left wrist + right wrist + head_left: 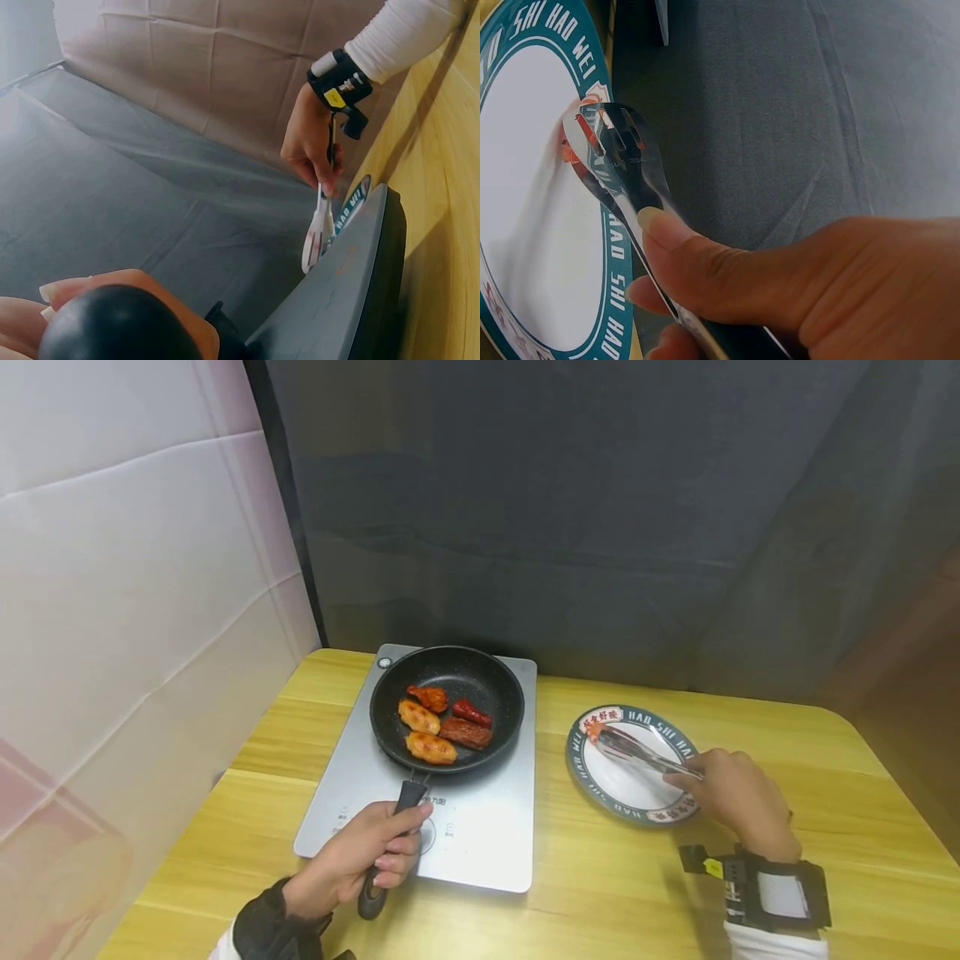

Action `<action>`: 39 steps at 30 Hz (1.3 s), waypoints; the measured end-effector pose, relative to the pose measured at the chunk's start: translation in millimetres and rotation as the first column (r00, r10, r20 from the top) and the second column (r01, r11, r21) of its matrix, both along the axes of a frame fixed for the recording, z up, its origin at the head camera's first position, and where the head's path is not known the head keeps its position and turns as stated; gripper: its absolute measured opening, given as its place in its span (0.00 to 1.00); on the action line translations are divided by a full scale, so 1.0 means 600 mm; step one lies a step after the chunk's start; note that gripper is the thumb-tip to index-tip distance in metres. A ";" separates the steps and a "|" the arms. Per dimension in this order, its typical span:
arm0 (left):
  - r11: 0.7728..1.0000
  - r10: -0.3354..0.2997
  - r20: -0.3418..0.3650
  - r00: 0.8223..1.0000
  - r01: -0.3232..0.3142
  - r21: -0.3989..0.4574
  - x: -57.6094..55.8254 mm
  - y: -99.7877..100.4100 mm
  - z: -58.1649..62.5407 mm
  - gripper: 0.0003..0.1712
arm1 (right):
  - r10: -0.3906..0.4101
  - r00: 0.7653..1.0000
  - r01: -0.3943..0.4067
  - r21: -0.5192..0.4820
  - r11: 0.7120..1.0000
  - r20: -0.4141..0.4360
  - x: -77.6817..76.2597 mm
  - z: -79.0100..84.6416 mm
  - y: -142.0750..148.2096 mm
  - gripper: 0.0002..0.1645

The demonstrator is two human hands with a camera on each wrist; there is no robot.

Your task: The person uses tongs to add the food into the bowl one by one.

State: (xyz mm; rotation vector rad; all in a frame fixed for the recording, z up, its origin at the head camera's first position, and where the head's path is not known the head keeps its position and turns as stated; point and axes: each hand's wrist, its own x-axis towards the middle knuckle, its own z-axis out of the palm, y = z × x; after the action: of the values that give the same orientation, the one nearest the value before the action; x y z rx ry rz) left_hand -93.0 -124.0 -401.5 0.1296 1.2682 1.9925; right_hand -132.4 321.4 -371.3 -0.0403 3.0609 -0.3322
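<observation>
My left hand [369, 852] grips the black handle [411, 795] of a frying pan [510, 714], which sits on a silver induction cooktop [495, 852]. Inside the pan lie two yellow-brown chicken wings [431, 748], a drumstick [428, 697], a dark red piece [472, 714] and a slab of browned meat [467, 732]. On the right, my right hand [738, 797] holds metal tongs [637, 747], thumb on one arm and fingers on the other. Between the tong tips is a small orange-red piece of food [568, 150], partly hidden, over the edge of a round plate [637, 785].
The plate has a white middle and a green lettered rim, and stands right of the cooktop on a yellow wooden table [600, 893]. A dark cloth [562, 527] hangs behind the table, and a pale sheet [150, 585] walls off the left side.
</observation>
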 end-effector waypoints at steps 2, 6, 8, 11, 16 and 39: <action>1.000 0.002 -0.005 1.000 -0.002 -0.005 0.000 0.000 0.000 0.17 | 0.005 1.000 -0.005 -0.003 1.000 -0.003 0.001 0.000 0.001 0.30; 1.000 0.006 -0.017 1.000 -0.007 -0.016 0.001 0.000 0.000 0.17 | 0.015 1.000 -0.016 -0.002 1.000 -0.017 0.005 0.004 0.002 0.31; 1.000 0.006 -0.020 1.000 -0.006 -0.021 0.001 0.000 0.001 0.18 | 0.016 0.999 -0.016 0.003 1.000 -0.028 0.007 0.008 -0.001 0.30; 1.000 0.009 -0.022 1.000 -0.009 -0.027 0.001 -0.001 0.001 0.18 | 0.011 0.999 -0.011 0.000 1.000 -0.038 0.011 0.018 -0.007 0.31; 1.000 0.008 -0.017 1.000 -0.008 -0.020 0.000 0.000 0.002 0.18 | 0.005 0.999 -0.005 -0.007 1.000 -0.047 0.018 0.039 -0.021 0.34; 1.000 -0.005 -0.015 1.000 0.004 -0.029 0.001 0.001 0.003 0.19 | 0.298 0.881 -0.254 0.164 0.953 -0.367 -0.003 0.130 -0.172 0.11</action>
State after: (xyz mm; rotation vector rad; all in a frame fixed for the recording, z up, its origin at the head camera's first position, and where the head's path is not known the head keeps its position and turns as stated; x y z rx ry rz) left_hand -92.3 -123.2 -399.8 0.1333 1.3045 1.9720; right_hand -134.1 218.3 -293.1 -0.6057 3.3858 -0.1468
